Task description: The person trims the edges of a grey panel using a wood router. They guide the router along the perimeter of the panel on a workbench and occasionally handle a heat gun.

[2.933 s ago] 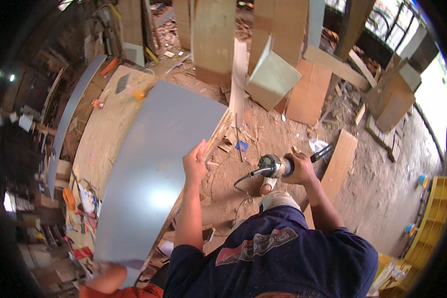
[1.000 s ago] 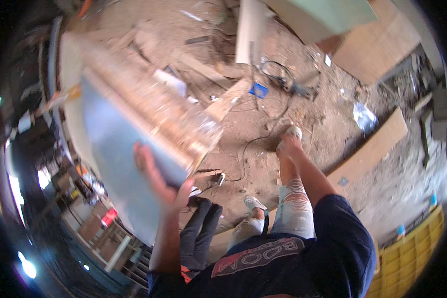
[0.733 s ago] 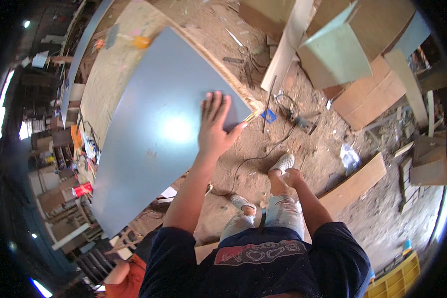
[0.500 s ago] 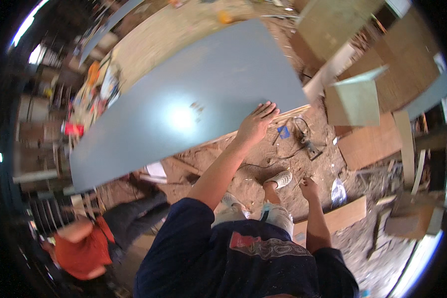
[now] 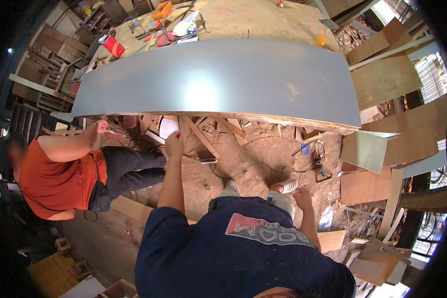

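A long grey-faced panel (image 5: pixel 253 79) with a pale wooden edge lies flat in front of me. My left hand (image 5: pixel 174 144) is off the panel, in the air below its near edge; its fingers are bunched and too small to make out. Behind that hand, lower down, is a white sheet-like piece (image 5: pixel 169 127). My right hand (image 5: pixel 302 198) hangs low at my right side, its fingers curled in, and what they hold, if anything, is hidden. A corded power tool (image 5: pixel 323 171) lies on the ground beyond it, beside a small blue piece (image 5: pixel 305 149).
At the left a person in an orange shirt (image 5: pixel 59 174) reaches toward the panel's edge. Behind the panel, a worktop (image 5: pixel 263 20) bears a red can (image 5: pixel 112 45) and an orange tray (image 5: pixel 162 10). Boards (image 5: pixel 366 186) lean at the right; wood strips (image 5: pixel 199 136) and a cord litter the ground.
My left hand has lifted off the panel's surface and drawn back left. My view has turned, so the panel now lies crosswise. The other person has come closer to the panel.
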Available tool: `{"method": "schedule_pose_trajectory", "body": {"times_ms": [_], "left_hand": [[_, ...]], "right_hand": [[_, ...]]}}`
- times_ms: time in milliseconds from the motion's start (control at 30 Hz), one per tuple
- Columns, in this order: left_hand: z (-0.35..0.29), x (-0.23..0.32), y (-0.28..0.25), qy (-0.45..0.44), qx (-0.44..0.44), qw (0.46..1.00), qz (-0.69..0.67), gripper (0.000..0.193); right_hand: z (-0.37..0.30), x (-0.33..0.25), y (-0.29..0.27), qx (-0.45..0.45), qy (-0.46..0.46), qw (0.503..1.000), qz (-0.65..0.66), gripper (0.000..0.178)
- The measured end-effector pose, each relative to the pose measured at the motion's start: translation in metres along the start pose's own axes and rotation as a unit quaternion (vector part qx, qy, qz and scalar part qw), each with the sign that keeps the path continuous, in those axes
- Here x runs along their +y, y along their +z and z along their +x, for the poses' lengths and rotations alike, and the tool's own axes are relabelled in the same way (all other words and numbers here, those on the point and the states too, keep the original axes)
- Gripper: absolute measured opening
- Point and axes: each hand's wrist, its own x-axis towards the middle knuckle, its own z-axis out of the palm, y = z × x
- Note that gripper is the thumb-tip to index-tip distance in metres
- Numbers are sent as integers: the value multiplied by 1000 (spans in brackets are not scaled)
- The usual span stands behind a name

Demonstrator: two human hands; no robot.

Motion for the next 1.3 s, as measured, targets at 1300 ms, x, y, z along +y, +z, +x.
{"method": "schedule_pose_trajectory", "body": {"times_ms": [1300], "left_hand": [[182, 167, 114, 91, -123, 987, 51, 78]], "right_hand": [[451, -47, -313, 395, 323, 812, -281, 96]]}}
